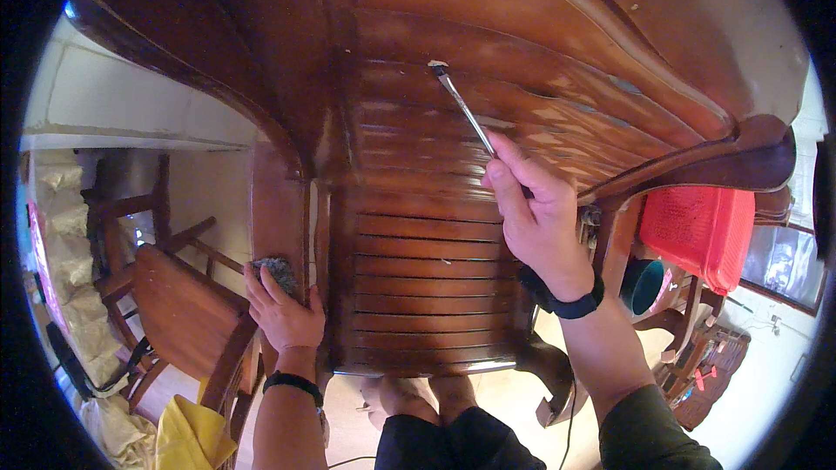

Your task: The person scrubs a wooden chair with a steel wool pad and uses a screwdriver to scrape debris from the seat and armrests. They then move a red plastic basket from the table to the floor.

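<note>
A varnished wooden chair with a slatted seat [431, 267] and a curved backrest [444, 32] stands before me. My right hand [539, 209] grips a slim tool with a metal shaft [467, 104]. Its dark tip meets a small whitish patch [436, 63] at a seam between backrest boards; whether the tip is bristle or blade is unclear. On the chair's left armrest [277, 209], my left hand [287, 313] has its fingers over a grey fibrous pad [277, 272]. Part of that pad is hidden by the fingers.
Beyond the left armrest are another wooden chair [189, 307] and a yellow cloth [189, 434]. At the right are a red plastic basket [695, 228], a dark green round container [642, 287] and a brown woven tray [712, 372]. A black cable [571, 418] hangs near the chair's front leg [552, 378].
</note>
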Demonstrator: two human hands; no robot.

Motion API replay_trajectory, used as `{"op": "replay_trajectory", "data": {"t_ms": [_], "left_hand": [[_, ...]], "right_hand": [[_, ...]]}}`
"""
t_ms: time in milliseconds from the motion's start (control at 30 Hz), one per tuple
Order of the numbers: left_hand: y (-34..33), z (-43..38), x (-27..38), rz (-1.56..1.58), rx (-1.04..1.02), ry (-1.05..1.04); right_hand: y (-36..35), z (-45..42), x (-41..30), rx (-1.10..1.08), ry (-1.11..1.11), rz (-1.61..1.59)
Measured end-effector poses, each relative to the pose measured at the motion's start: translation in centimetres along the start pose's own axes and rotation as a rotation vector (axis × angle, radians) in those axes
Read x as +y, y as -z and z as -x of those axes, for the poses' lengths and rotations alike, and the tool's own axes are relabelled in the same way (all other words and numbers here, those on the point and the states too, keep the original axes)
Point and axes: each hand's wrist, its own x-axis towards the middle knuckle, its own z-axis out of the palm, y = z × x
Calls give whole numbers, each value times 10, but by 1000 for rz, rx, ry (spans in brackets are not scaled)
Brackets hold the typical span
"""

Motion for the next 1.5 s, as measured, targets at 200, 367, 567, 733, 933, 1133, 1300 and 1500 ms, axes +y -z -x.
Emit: {"op": "replay_trajectory", "data": {"t_ms": [200, 367, 567, 733, 933, 1133, 1300, 1500], "left_hand": [[-5, 2, -6, 22, 60, -24], [-18, 3, -19, 45, 138, -74], [-4, 1, -22, 83, 246, -219], [59, -35, 36, 375, 404, -411], [129, -98, 148, 618, 602, -407], [149, -115, 207, 614, 614, -282], [136, -125, 229, 664, 630, -235], [124, -133, 234, 763, 611, -149]], "right_hand": [[-8, -8, -13, 15, 24, 23], [-15, 15, -34, -57, -1, -90], [64, 172, -17, -253, -526, 137], [177, 296, 41, 194, -602, 570], [208, 367, 91, 292, -676, 1009], [198, 384, 115, 254, -661, 1254], [200, 386, 116, 251, -676, 1254], [199, 384, 118, 204, -760, 1287]]}}
